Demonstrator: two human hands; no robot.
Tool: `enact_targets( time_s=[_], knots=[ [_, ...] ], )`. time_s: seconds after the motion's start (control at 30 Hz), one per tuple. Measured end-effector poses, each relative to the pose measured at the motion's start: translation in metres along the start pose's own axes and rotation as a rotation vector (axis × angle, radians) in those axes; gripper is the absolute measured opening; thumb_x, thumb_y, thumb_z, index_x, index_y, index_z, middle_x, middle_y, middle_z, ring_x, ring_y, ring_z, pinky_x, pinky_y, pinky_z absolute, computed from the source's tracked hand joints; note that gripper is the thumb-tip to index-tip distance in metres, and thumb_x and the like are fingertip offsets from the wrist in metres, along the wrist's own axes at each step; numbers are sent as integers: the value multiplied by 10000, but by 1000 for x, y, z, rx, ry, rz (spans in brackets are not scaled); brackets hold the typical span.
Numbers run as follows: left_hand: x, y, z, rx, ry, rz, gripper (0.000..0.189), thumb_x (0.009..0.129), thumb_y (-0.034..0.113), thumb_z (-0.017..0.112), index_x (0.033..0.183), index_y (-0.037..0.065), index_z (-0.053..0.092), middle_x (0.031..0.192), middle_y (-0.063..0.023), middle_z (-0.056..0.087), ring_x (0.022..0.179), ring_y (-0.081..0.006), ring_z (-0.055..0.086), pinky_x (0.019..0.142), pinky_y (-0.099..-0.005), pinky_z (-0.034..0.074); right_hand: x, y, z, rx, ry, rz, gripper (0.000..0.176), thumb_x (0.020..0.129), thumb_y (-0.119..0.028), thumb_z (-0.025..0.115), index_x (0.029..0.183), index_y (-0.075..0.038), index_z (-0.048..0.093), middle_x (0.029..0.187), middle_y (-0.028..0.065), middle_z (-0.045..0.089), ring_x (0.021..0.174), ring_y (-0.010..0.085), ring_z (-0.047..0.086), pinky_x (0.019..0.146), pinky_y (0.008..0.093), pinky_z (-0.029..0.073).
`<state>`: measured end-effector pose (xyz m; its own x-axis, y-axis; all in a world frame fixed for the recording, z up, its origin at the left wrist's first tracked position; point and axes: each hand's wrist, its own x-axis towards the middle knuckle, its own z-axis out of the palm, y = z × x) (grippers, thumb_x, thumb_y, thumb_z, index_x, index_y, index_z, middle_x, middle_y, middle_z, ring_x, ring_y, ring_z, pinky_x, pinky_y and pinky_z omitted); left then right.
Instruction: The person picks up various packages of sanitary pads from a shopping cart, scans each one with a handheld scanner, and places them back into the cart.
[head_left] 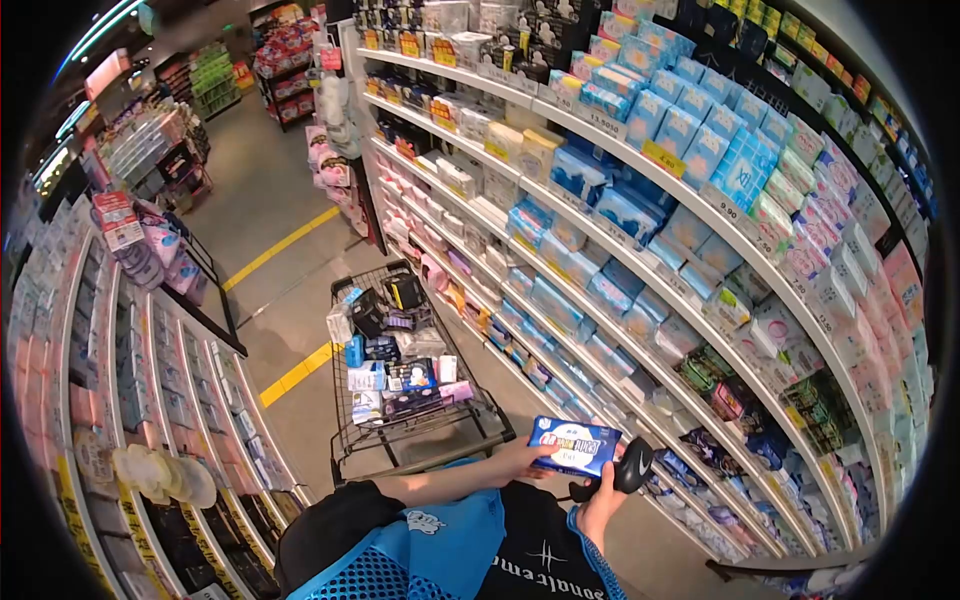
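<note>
A blue-and-white packet [572, 447] with printed lettering is held in front of my body, between both hands. My left hand [540, 462] grips its left end, with the fingers partly behind it. At the lower right corner, my right hand [600, 503] has the thumb on the packet's front; its other fingers are mostly hidden. Ahead and to the left stands a black wire shopping cart [340, 437], loaded with many boxes and packets, among them a white packet [368, 376] and a pink box [457, 391].
Tall shelves [560, 190] of packaged goods curve along my right, close to my hands. More shelving [75, 330] lines the left side. Yellow floor tape [297, 374] crosses the aisle beside the cart. My black shoe [633, 466] shows just right of the packet.
</note>
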<state>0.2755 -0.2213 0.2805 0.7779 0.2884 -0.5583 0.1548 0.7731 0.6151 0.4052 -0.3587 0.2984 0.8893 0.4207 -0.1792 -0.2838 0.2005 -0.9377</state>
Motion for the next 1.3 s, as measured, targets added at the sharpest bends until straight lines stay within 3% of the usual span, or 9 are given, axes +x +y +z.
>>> enact_targets(
  time_s=[0.2, 0.3, 0.37, 0.47, 0.5, 0.57, 0.93, 1.07, 1.3],
  knots=[
    [9, -7, -7, -13, 27, -31, 581, 894, 397, 717, 1343, 89, 513, 1151, -55, 652, 992, -139, 645, 792, -297, 572, 2, 3, -6, 18, 19, 20, 227, 931, -115, 668, 1100, -20, 552, 897, 50, 590, 649, 106, 538, 544, 249, 440],
    [19, -15, -11, 54, 76, 241, 636, 867, 340, 755, 1392, 124, 468, 1210, -52, 626, 1058, -162, 617, 801, -339, 566, -5, -6, 3, -22, 36, 74, 186, 938, -131, 668, 1060, -23, 578, 853, 31, 588, 618, 94, 519, 540, 249, 430],
    [17, -1, -17, -64, 125, 268, 777, 829, 119, 784, 1471, 124, 347, 1303, -97, 570, 1126, -225, 606, 903, -387, 561, -7, -7, 3, -38, -55, 9, 234, 951, -193, 662, 1108, -37, 585, 840, 2, 578, 635, 95, 514, 541, 263, 397],
    [-8, 32, -14, -48, 237, 407, 904, 837, 91, 758, 1554, 159, 211, 1310, -134, 565, 1088, -249, 599, 782, -381, 565, -13, -3, -7, -26, -71, 33, 165, 940, -95, 656, 1065, -15, 585, 864, 47, 592, 665, 110, 536, 572, 260, 439],
    [-4, 38, -22, -55, 328, 351, 836, 883, 67, 699, 1540, 219, 206, 1233, -115, 579, 901, -233, 636, 565, -332, 536, -15, -7, 2, 19, -102, 4, 150, 922, -29, 657, 1052, -4, 588, 853, 48, 598, 669, 106, 545, 585, 256, 463],
    [-20, 55, -23, -152, 327, 415, 673, 895, 79, 692, 1429, 209, 303, 1156, -110, 616, 862, -243, 669, 544, -321, 523, -20, -10, 5, -9, -174, -29, 197, 897, 17, 662, 1079, -5, 591, 865, 54, 609, 695, 113, 567, 600, 253, 483],
    [-26, 56, -61, -788, -47, 195, 400, 1022, 234, 480, 1258, -87, 435, 1041, -212, 579, 778, -191, 567, 614, -260, 493, -28, -16, 14, -583, -507, -100, 283, 763, -54, 804, 1007, 6, 675, 941, 70, 710, 846, 150, 652, 801, 309, 512],
    [-27, 42, -64, -1146, -515, 167, 432, 1018, 253, 473, 1245, -111, 423, 1109, -201, 519, 712, -162, 526, 579, -232, 464, -29, -18, 21, -637, -564, -96, 294, 762, -61, 804, 1018, 12, 679, 953, 84, 720, 859, 160, 670, 809, 314, 516],
    [-29, 34, -65, -1175, -563, 153, 449, 1006, 279, 504, 1237, -100, 434, 1065, -188, 536, 650, -131, 510, 537, -217, 420, -32, -14, 26, -835, -696, -201, 347, 723, -98, 829, 1028, -17, 685, 952, 126, 723, 860, 243, 703, 794, 331, 538]
  ],
)
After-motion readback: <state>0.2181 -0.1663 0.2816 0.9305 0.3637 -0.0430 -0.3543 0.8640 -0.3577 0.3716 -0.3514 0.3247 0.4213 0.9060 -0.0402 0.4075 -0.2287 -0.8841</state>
